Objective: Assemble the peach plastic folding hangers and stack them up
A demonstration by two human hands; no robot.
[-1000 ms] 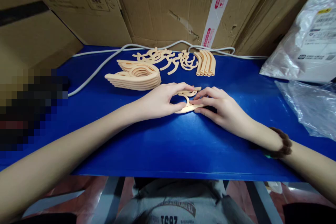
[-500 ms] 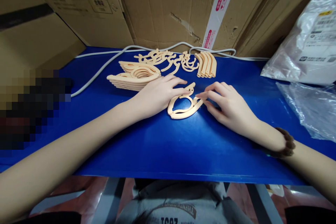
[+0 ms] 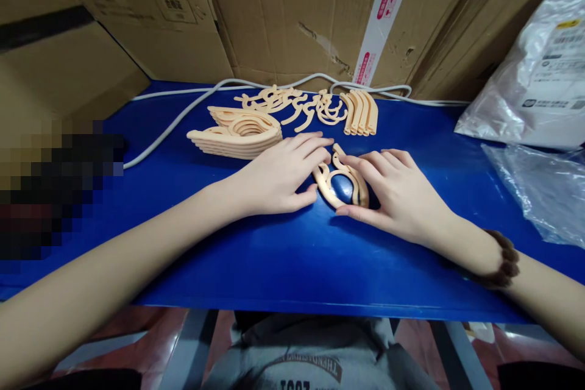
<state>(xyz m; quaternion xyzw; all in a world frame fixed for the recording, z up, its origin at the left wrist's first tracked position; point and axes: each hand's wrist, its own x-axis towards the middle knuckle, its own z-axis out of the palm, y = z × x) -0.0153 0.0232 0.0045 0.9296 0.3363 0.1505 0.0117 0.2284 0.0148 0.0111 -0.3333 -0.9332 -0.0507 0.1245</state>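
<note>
Gripping a looped beige plastic piece (image 3: 326,189) on the glossy blue tabletop (image 3: 274,262), the right hand (image 3: 395,189) spanned it thumb to fingers, the left hand (image 3: 287,173) curled at its left end, hold hard to tell, stacked beige curved frames (image 3: 237,134) sat behind.

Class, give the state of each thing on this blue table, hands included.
Left hand: thumb apart from fingers
Right hand: curled around the beige piece
Beige piece: unstacked
Beige stack: neatly piled
Curved bars: side by side
Small pieces: loose, jumbled
Cable: loosely bent
Clear plastic sheet: crumpled
Plastic bag: creased
</note>
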